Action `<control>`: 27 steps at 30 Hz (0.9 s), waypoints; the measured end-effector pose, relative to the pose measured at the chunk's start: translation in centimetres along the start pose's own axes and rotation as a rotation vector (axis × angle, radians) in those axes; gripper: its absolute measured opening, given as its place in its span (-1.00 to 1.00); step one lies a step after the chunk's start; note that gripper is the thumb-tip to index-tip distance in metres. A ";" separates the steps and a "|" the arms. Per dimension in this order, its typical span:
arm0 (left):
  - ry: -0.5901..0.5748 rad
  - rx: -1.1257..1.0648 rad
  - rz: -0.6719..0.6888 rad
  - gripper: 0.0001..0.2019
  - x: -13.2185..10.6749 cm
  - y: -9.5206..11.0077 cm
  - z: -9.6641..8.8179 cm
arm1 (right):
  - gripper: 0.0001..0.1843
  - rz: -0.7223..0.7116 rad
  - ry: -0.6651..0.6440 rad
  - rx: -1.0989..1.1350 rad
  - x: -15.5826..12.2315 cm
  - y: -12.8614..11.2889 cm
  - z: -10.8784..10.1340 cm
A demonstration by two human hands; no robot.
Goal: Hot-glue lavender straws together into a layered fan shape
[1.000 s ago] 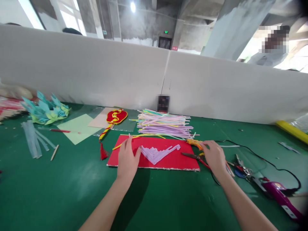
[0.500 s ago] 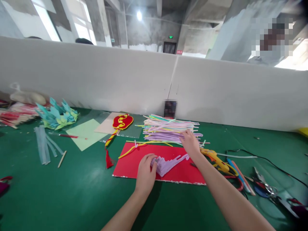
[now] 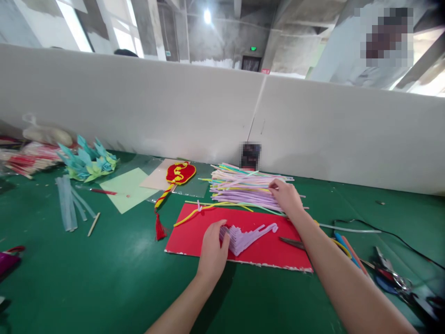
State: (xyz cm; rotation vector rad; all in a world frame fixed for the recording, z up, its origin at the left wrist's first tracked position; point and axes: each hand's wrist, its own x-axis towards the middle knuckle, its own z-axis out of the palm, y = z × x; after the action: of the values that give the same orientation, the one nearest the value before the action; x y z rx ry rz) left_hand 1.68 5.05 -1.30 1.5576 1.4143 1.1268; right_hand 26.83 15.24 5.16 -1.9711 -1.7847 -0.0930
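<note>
My left hand (image 3: 213, 248) is curled round the left side of a lilac pipe-cleaner shape (image 3: 239, 241), a stepped wedge of rods laid side by side with a tail curling at its right end. The shape lies on a red board (image 3: 194, 236). My right hand (image 3: 288, 198) is at the right end of a pile of pastel pipe cleaners (image 3: 239, 185), with thumb and fingers pinched on a pipe cleaner there. Fingertips partly hide what is in the pinch. Below the right wrist, scissors (image 3: 291, 242) rest on the board, their handles hidden by my forearm.
A red and yellow fan with a tassel (image 3: 181, 173), green paper (image 3: 123, 190) and a folded turquoise ornament (image 3: 88, 162) lie left. Pliers (image 3: 392, 271), glue sticks (image 3: 347, 248) and a black cord (image 3: 392, 236) lie right. A white partition (image 3: 139, 102) stands behind; a person is beyond it.
My right hand has moved slightly right along the pile, and its forearm now covers the yellow glue gun. My left hand stays on the lilac shape. The view has shifted a little.
</note>
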 end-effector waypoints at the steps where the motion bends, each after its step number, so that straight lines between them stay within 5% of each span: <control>1: -0.001 -0.002 -0.004 -0.70 0.0 0.0 0.0 | -0.83 -0.013 0.010 0.020 0.1 -0.1 -0.5; 8: 0.009 -0.042 0.006 -0.70 0.1 0.0 -0.1 | -0.79 -0.064 0.164 0.100 -0.6 0.0 -4.3; 14: 0.011 -0.035 0.006 -0.70 0.2 0.1 -0.2 | -0.80 0.023 0.405 0.275 -4.9 -0.6 -6.5; 21: 0.001 0.012 0.122 -0.68 -0.7 1.4 -0.4 | -0.82 -0.096 0.331 0.412 -11.3 -3.8 -3.4; 27: -0.165 -0.299 -0.057 -0.75 -1.3 2.3 -0.2 | -0.80 -0.289 0.066 0.541 -14.2 -5.0 -0.1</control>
State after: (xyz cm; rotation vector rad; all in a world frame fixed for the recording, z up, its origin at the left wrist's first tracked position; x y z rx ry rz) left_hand 2.24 3.49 0.77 1.3552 1.1175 1.0924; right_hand 19.97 2.32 1.64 -1.3161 -1.8029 0.2083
